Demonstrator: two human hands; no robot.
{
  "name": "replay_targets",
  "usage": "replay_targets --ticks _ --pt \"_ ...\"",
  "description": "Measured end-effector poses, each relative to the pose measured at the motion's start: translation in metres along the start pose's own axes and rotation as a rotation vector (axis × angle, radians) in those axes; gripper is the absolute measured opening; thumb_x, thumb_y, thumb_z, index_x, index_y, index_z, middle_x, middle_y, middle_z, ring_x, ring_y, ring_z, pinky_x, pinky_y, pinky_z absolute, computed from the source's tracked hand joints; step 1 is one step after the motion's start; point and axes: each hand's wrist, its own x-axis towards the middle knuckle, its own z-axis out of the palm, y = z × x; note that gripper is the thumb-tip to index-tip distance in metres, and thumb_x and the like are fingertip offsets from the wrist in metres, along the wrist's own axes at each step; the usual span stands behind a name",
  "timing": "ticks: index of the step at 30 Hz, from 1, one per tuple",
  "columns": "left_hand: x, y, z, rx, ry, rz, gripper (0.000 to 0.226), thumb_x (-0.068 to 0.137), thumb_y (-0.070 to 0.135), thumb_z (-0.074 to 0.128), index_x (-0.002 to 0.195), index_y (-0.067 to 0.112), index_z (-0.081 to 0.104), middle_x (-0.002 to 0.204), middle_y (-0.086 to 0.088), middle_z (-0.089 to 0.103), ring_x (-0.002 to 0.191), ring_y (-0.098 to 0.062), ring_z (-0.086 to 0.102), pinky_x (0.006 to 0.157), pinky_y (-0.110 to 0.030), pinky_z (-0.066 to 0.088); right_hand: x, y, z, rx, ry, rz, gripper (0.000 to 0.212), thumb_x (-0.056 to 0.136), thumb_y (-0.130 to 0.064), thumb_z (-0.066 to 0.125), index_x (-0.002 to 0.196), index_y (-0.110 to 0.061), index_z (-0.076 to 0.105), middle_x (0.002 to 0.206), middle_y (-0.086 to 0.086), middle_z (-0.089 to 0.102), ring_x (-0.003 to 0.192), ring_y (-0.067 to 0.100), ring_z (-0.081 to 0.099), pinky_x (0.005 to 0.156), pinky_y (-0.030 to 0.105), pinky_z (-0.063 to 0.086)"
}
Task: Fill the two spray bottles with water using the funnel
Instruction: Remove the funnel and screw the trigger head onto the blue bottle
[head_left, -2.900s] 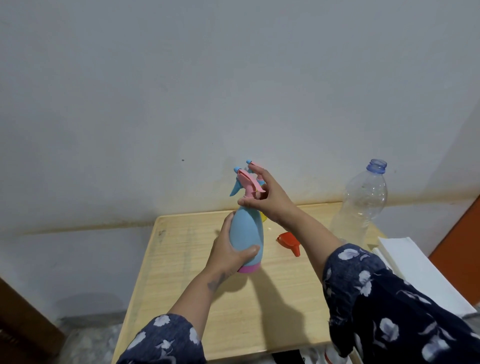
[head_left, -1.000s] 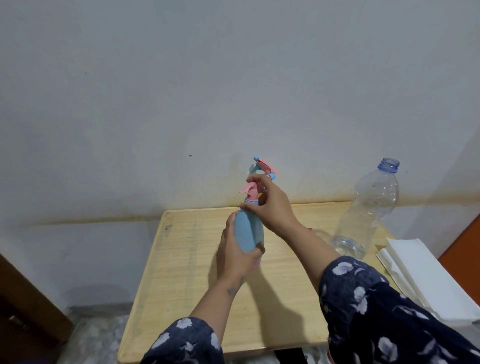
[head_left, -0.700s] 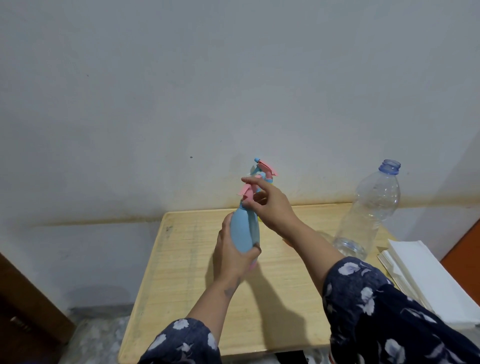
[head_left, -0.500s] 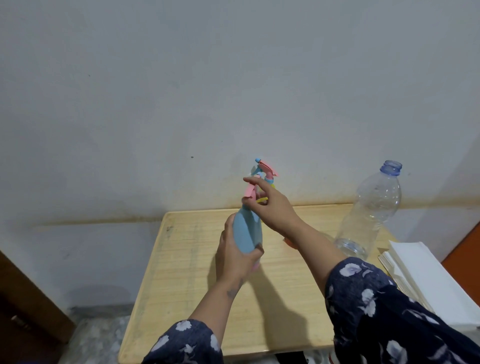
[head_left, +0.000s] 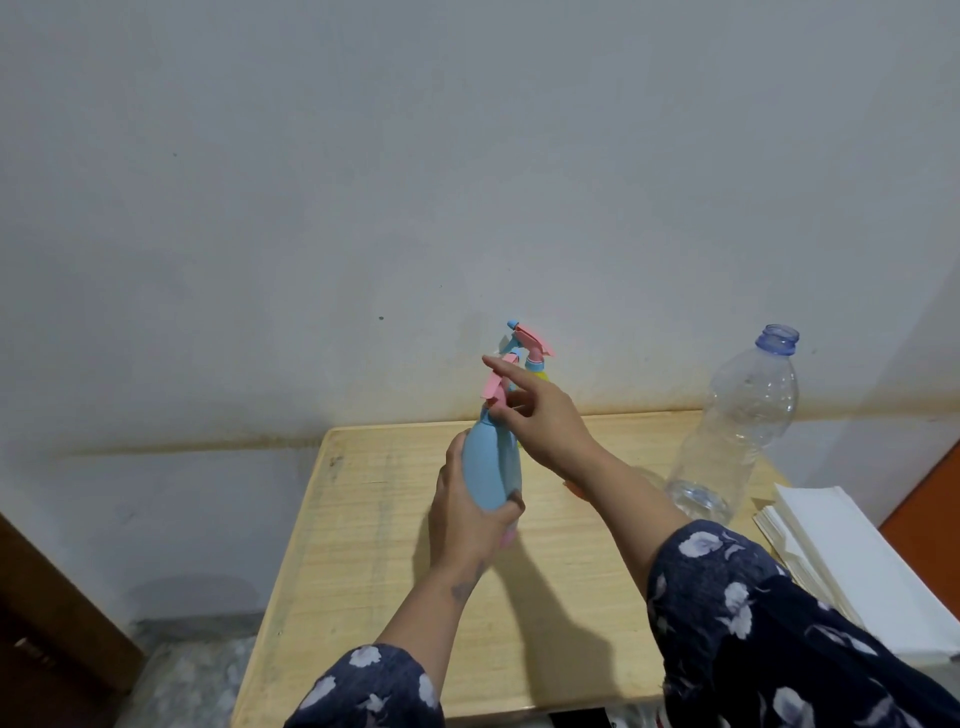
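A person stands at a small wooden table (head_left: 395, 545) set against a pale wall (head_left: 467, 182). The left hand (head_left: 467, 514) wraps around the lower body of a blue spray bottle (head_left: 491, 467), thumb on the near left side and fingertips showing on the right. The bottle is upright with its long axis near vertical, leaning slightly away from the camera, and its pink base peeks out below the fingers, over the middle of the table. Its pink trigger head (head_left: 496, 387) sits on the neck; which way the nozzle faces cannot be made out behind the fingers. The right hand (head_left: 540, 421) is at that neck, with the index finger stretched out straight toward the upper left over the head, while thumb and other fingers curl in around the collar.

Directly behind, close to the wall, the top of a second spray bottle (head_left: 530, 348) shows: a pink and blue head with its nozzle pointing up and left, and a sliver of yellow below it. A bit of an orange funnel (head_left: 574, 488) lies on the table just under the right forearm. Right of that stands a clear, uncapped plastic water bottle (head_left: 737, 431), upright. A stack of white paper (head_left: 852, 566) lies at the right edge.
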Motion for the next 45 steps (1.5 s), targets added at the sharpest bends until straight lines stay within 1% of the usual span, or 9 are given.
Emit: replay_targets --ticks 6,11,16,22,25,31,35,41,45 --pt "0.002 0.0 0.005 0.023 0.001 0.001 0.09 0.073 0.032 0.08 0.14 0.049 0.022 0.122 0.013 0.044 0.105 -0.015 0.048 0.081 -0.037 0.053 0.002 -0.001 0.006 -0.052 0.135 -0.075 0.046 0.08 -0.018 0.072 0.121 -0.03 0.054 0.096 -0.011 0.055 0.066 0.006 0.045 0.061 0.008 0.038" --pt "0.004 0.001 0.003 -0.002 0.024 0.009 0.086 0.072 0.027 0.079 0.136 0.051 0.026 0.119 0.013 0.048 0.101 -0.015 0.051 0.07 -0.028 0.048 -0.003 -0.005 -0.001 0.06 -0.012 0.004 0.055 0.092 -0.018 0.056 0.135 -0.049 0.043 0.108 -0.006 0.063 0.097 0.002 0.058 0.077 0.012 0.044" --pt "0.005 0.003 0.006 0.044 0.017 0.01 0.09 0.075 0.03 0.079 0.142 0.046 0.022 0.121 0.013 0.044 0.104 -0.015 0.048 0.066 -0.026 0.044 0.003 -0.005 0.006 -0.023 0.157 -0.04 0.047 0.079 -0.014 0.073 0.12 -0.032 0.057 0.096 -0.009 0.057 0.073 0.008 0.05 0.069 0.02 0.044" --pt "0.006 0.003 0.005 -0.002 0.038 -0.008 0.09 0.073 0.028 0.08 0.14 0.048 0.023 0.122 0.012 0.047 0.105 -0.016 0.051 0.069 -0.028 0.049 0.002 -0.007 -0.002 -0.013 -0.052 0.006 0.064 0.09 -0.011 0.057 0.139 -0.048 0.039 0.098 -0.016 0.058 0.097 0.003 0.056 0.072 0.01 0.041" --pt "0.006 0.003 0.004 0.015 0.065 -0.008 0.09 0.073 0.026 0.079 0.139 0.049 0.022 0.12 0.012 0.047 0.103 -0.017 0.052 0.075 -0.037 0.055 0.004 -0.005 0.002 0.037 0.052 0.018 0.062 0.085 -0.003 0.061 0.13 -0.044 0.052 0.088 -0.004 0.06 0.083 0.009 0.057 0.067 0.011 0.043" --pt "0.003 0.005 0.009 -0.089 0.058 -0.036 0.089 0.074 0.02 0.08 0.135 0.056 0.025 0.118 0.015 0.043 0.098 -0.019 0.054 0.046 -0.023 0.053 0.007 0.002 0.021 -0.076 0.166 -0.054 0.051 0.085 -0.01 0.057 0.125 -0.042 0.05 0.098 0.001 0.055 0.087 0.017 0.053 0.078 0.028 0.047" --pt "0.003 0.0 0.007 -0.013 0.056 -0.021 0.085 0.075 0.025 0.078 0.137 0.051 0.025 0.118 0.015 0.045 0.101 -0.015 0.05 0.057 -0.022 0.05 0.011 -0.002 0.012 0.056 -0.003 0.092 0.059 0.092 -0.009 0.053 0.137 -0.046 0.043 0.097 0.009 0.064 0.085 0.015 0.053 0.076 0.022 0.044" --pt "-0.005 -0.004 0.017 0.203 0.201 0.027 0.093 0.073 0.027 0.079 0.142 0.046 0.019 0.127 0.009 0.045 0.111 -0.021 0.049 0.077 -0.041 0.053 0.004 -0.003 0.031 0.001 0.264 0.039 0.051 0.086 -0.01 0.06 0.13 -0.036 0.055 0.072 -0.003 0.059 0.065 0.009 0.051 0.063 0.02 0.041" --pt "-0.002 -0.006 0.012 0.055 0.099 0.022 0.095 0.069 0.034 0.082 0.139 0.052 0.02 0.127 0.012 0.044 0.109 -0.019 0.049 0.077 -0.042 0.056 0.006 -0.008 0.024 -0.009 0.215 0.026 0.052 0.086 -0.011 0.061 0.129 -0.039 0.055 0.07 -0.003 0.056 0.063 0.008 0.05 0.064 0.021 0.041"
